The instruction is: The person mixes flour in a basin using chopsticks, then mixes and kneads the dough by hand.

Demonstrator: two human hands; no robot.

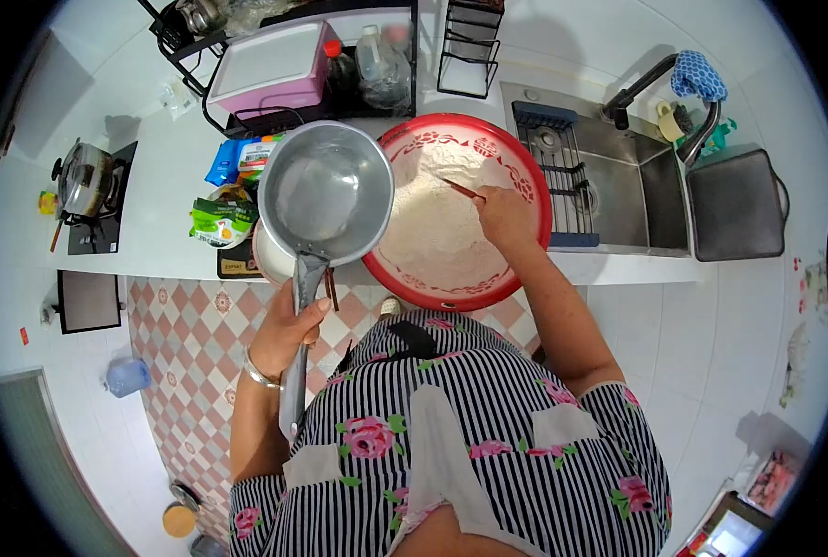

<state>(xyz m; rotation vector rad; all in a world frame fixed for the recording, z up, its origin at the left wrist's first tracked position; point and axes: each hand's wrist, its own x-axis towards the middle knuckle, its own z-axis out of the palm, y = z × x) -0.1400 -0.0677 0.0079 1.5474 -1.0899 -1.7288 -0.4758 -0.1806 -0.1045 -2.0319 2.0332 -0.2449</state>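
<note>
My left hand (286,334) is wrapped round the long handle of a grey metal water dipper (325,195). The dipper is held beside and partly over the left rim of a large red-rimmed enamel basin (543,190). Its inside shines; whether it holds water I cannot tell. Pale flour (432,237) covers the basin's bottom. Over the basin, my right hand (507,218) is closed on brown chopsticks (462,188), whose tips point left at the flour. Partly hidden below the dipper is a pale bowl (272,258), and brown sticks show near its handle.
A sink (623,190) with a dish rack (562,186) lies right of the basin. Food packets (223,218) are on the counter at left, below a shelf with a pink box (274,70) and bottles. Farther left, a pot (87,181) sits on the stove.
</note>
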